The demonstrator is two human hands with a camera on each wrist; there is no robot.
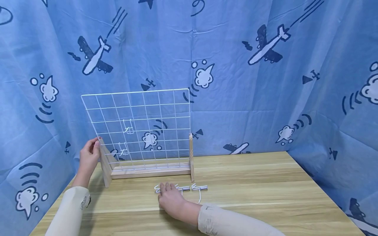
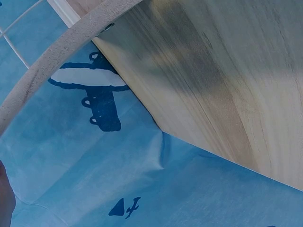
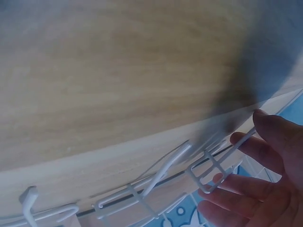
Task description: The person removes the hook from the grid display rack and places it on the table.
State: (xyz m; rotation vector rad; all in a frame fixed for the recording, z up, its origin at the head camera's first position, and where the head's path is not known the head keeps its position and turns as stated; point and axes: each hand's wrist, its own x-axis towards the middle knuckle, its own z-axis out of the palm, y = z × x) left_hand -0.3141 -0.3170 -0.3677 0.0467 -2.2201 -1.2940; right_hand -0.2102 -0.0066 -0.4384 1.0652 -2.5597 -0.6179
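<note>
A white wire grid panel (image 1: pixel 143 105) stands in a wooden base with two side uprights. My left hand (image 1: pixel 89 154) grips the top of the left wooden upright (image 1: pixel 105 165), thumb in front; only a sliver of this hand (image 2: pixel 5 201) shows in the left wrist view. Two white wire hooks, an upper hook (image 1: pixel 129 130) and a lower hook (image 1: pixel 124 151), hang on the grid's left half. On the table before the stand, my right hand (image 1: pixel 172 201) pinches the prong of a white wire hook (image 3: pixel 217 163) between thumb and forefinger. Beside it lie another hook (image 3: pixel 165 170) and a third hook (image 1: pixel 199 187).
The wood-grain table (image 1: pixel 251 183) extends to the right of the stand, its back edge against a blue curtain (image 1: pixel 230 95) printed with planes and clouds. The curtain also encloses both sides. A wooden crossbar (image 1: pixel 150 171) joins the stand's uprights.
</note>
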